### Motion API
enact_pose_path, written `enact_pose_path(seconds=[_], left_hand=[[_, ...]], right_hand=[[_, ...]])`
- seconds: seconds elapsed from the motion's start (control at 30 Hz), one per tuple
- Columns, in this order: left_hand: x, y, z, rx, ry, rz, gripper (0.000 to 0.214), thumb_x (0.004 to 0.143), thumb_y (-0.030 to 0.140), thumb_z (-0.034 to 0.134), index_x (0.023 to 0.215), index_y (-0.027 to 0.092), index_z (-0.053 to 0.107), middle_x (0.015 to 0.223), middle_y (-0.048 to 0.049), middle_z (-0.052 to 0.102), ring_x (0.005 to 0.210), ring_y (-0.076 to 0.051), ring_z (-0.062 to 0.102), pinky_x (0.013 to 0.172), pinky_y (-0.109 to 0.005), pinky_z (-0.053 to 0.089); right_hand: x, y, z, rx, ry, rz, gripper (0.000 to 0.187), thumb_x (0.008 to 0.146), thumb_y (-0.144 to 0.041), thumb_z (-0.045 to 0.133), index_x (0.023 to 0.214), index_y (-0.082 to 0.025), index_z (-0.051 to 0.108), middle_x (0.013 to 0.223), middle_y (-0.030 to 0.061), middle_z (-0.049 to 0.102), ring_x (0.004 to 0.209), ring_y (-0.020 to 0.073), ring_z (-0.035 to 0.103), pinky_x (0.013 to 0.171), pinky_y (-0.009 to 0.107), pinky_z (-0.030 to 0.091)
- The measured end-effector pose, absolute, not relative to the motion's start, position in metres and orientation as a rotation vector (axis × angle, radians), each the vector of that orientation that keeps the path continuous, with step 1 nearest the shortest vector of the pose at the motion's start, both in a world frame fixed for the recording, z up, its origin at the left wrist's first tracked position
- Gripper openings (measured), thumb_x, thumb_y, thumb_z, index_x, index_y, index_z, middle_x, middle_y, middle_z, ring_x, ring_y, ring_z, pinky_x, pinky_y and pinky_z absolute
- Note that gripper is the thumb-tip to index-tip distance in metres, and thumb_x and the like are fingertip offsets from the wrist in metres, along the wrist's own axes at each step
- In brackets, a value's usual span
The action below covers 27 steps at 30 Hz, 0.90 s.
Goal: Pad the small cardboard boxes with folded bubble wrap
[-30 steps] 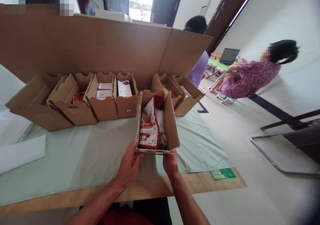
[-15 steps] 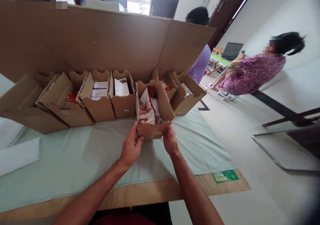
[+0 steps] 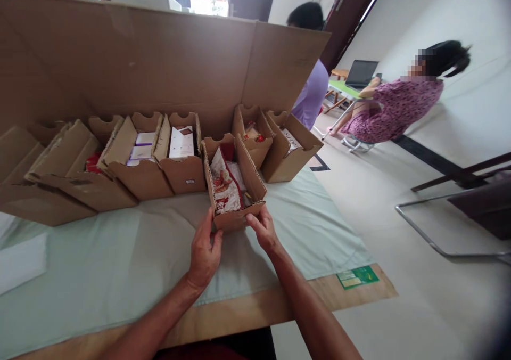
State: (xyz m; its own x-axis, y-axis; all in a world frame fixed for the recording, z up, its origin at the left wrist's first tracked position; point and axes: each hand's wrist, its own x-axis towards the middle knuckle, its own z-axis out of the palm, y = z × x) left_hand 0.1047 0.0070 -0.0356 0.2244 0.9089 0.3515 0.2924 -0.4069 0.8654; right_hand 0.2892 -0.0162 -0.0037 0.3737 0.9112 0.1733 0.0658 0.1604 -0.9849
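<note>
Between my two hands is an open-topped cardboard box (image 3: 235,220), pulled forward of the row behind it. My left hand (image 3: 204,251) grips its near left corner. My right hand (image 3: 263,229) holds the near right corner, thumb on the front wall. Inside lies a red and white printed food bag (image 3: 227,187), with clear packaging beside it. Left of it stands a cardboard box (image 3: 186,173) with a white carton (image 3: 181,142) inside. To the right, a smaller box (image 3: 257,149) contains red-wrapped items, and another box (image 3: 293,160) has a white printed pack.
More cardboard boxes (image 3: 146,181) line the left, before a tall cardboard panel (image 3: 167,67). A pale green cloth (image 3: 159,264) covers the table; a green packet (image 3: 358,277) lies at its right corner. One person (image 3: 403,101) sits by a laptop (image 3: 361,74); another (image 3: 313,93) is behind the panel.
My right thumb has come up onto the box's front wall. The view has shifted slightly, so most things sit further left. Both hands stay on the same box.
</note>
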Motion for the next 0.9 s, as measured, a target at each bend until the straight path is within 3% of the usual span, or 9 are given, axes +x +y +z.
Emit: enact_pose_path(seconds=[0.3,0.47,0.53,0.6,0.67,0.77,0.9], left_hand=[[0.114,0.049,-0.036,1.836,1.13,1.222,0.056,0.094,0.024,0.054,0.15,0.02,0.046,0.141,-0.015,0.062,0.131,-0.027,0.059,0.108,-0.046,0.051],[0.125,0.07,-0.036,1.779,1.165,1.23,0.052,0.093,0.022,0.053,0.145,0.02,0.051,0.132,-0.0133,0.066,0.118,-0.024,0.065,0.105,-0.042,0.053],[0.127,0.077,-0.036,1.777,1.186,1.224,0.051,0.092,0.023,0.055,0.143,0.02,0.053,0.13,-0.0138,0.066,0.115,-0.025,0.066,0.105,-0.043,0.053],[0.129,0.081,-0.037,1.788,1.201,1.203,0.054,0.089,0.024,0.058,0.143,0.019,0.052,0.131,-0.0151,0.065,0.118,-0.027,0.065,0.107,-0.046,0.051],[0.129,0.083,-0.038,1.786,1.213,1.18,0.058,0.088,0.025,0.061,0.144,0.018,0.051,0.132,-0.0162,0.064,0.121,-0.028,0.063,0.108,-0.048,0.05],[0.129,0.083,-0.039,1.768,1.215,1.162,0.057,0.088,0.024,0.061,0.144,0.017,0.051,0.134,-0.0167,0.063,0.124,-0.029,0.062,0.109,-0.049,0.049],[0.129,0.083,-0.042,1.763,1.167,1.163,0.057,0.089,0.024,0.059,0.145,0.018,0.049,0.139,-0.0167,0.062,0.128,-0.029,0.061,0.111,-0.049,0.047]], right_hand=[[0.31,0.016,0.011,-1.212,-1.197,0.753,0.058,0.084,-0.055,0.071,0.133,-0.026,0.064,0.136,0.0064,0.067,0.122,0.0273,0.063,0.105,0.041,0.05],[0.355,0.035,0.048,-1.426,-1.329,0.564,0.035,0.08,-0.044,0.071,0.108,-0.024,0.076,0.112,0.0058,0.077,0.104,0.0269,0.07,0.09,0.042,0.056],[0.372,0.057,0.068,-1.496,-1.316,0.422,0.041,0.083,-0.037,0.063,0.12,-0.022,0.072,0.098,0.0045,0.077,0.088,0.0232,0.071,0.084,0.04,0.057],[0.383,0.086,0.087,-1.63,-1.337,0.298,0.058,0.084,-0.029,0.058,0.141,-0.019,0.059,0.086,0.0024,0.076,0.075,0.0206,0.069,0.079,0.038,0.057],[0.387,0.116,0.102,-1.869,-1.449,0.166,0.063,0.082,-0.022,0.06,0.144,-0.018,0.056,0.083,0.0034,0.076,0.077,0.0221,0.07,0.08,0.037,0.055],[0.387,0.141,0.116,-2.146,-1.592,0.034,0.038,0.079,-0.017,0.066,0.116,-0.019,0.074,0.091,0.0086,0.078,0.092,0.0274,0.071,0.084,0.037,0.052],[0.391,0.12,0.117,-2.174,-1.607,-0.043,0.016,0.082,-0.024,0.065,0.093,-0.021,0.076,0.09,0.0091,0.078,0.091,0.0291,0.071,0.082,0.037,0.051]])
